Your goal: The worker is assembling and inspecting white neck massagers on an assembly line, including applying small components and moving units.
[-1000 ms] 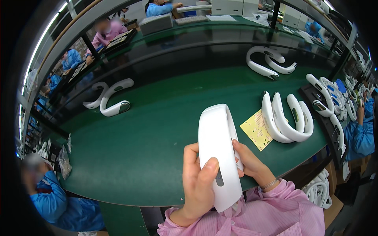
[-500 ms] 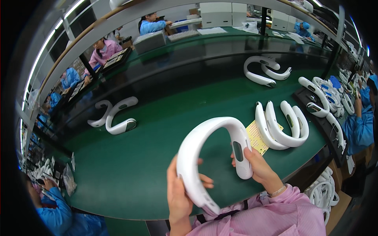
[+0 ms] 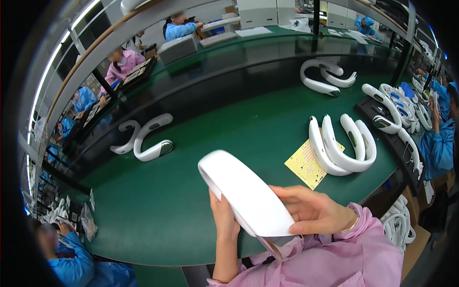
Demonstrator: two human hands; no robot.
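A white U-shaped neckband device (image 3: pixel 248 191) is held up in front of me, its smooth broad outer side turned up. My left hand (image 3: pixel 224 216) is closed around its left side, some fingers hidden behind it. My right hand (image 3: pixel 313 210) has its thumb and fingers on the lower right part of the band. Beyond my right hand, two similar neckbands (image 3: pixel 342 160) lie nested on the green table (image 3: pixel 191 210). They partly cover a yellow card (image 3: pixel 308 165) with rows of small dots.
Two more neckbands (image 3: pixel 153 150) lie at the left and others (image 3: pixel 318 86) at the far right. A black tray (image 3: pixel 382 129) with white parts stands along the right edge. Co-workers in blue sit at left and right. A clear plastic bag (image 3: pixel 88 222) lies at the left edge.
The neckband has been turned from its open U side to its broad outer side. My right hand has shifted from its end with the dark oval panel to the lower band.
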